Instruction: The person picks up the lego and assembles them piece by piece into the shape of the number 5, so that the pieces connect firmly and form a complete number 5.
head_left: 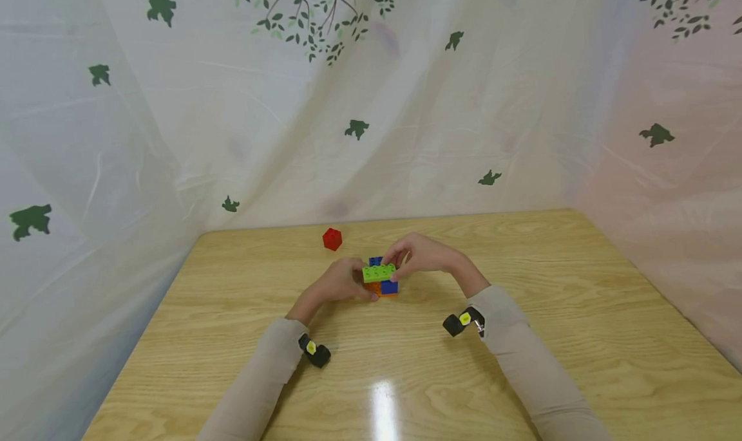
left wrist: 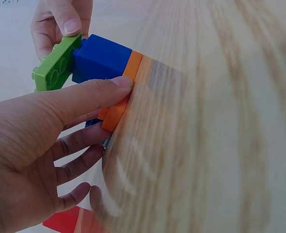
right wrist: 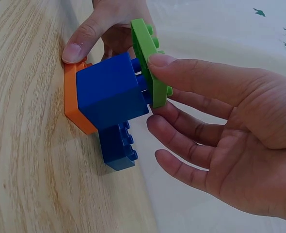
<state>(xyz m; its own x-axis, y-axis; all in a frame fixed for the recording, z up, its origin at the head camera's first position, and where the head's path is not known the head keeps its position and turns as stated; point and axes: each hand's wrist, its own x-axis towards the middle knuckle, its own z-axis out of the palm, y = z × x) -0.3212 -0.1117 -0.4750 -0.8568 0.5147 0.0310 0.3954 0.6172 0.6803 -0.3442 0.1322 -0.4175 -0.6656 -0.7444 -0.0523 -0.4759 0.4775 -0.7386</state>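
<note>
My right hand point(head_left: 426, 254) pinches a lime-green toy brick plate point(head_left: 379, 273) between thumb and fingers. In the right wrist view the plate sits tilted over the studs of a blue brick point(right wrist: 109, 90), with a gap showing between them. That blue brick stands on a flat orange plate point(right wrist: 71, 94) lying on the table. With thumb and fingers my left hand point(head_left: 341, 280) holds the orange plate steady at its side. A second blue brick point(right wrist: 117, 148) with bare studs is beside the taller one; how it joins the orange plate is hidden.
A red brick point(head_left: 332, 239) lies on the wooden table point(head_left: 522, 261) behind my left hand. A pale curtain point(head_left: 417, 158) printed with leaves and birds hangs along the table's back and sides.
</note>
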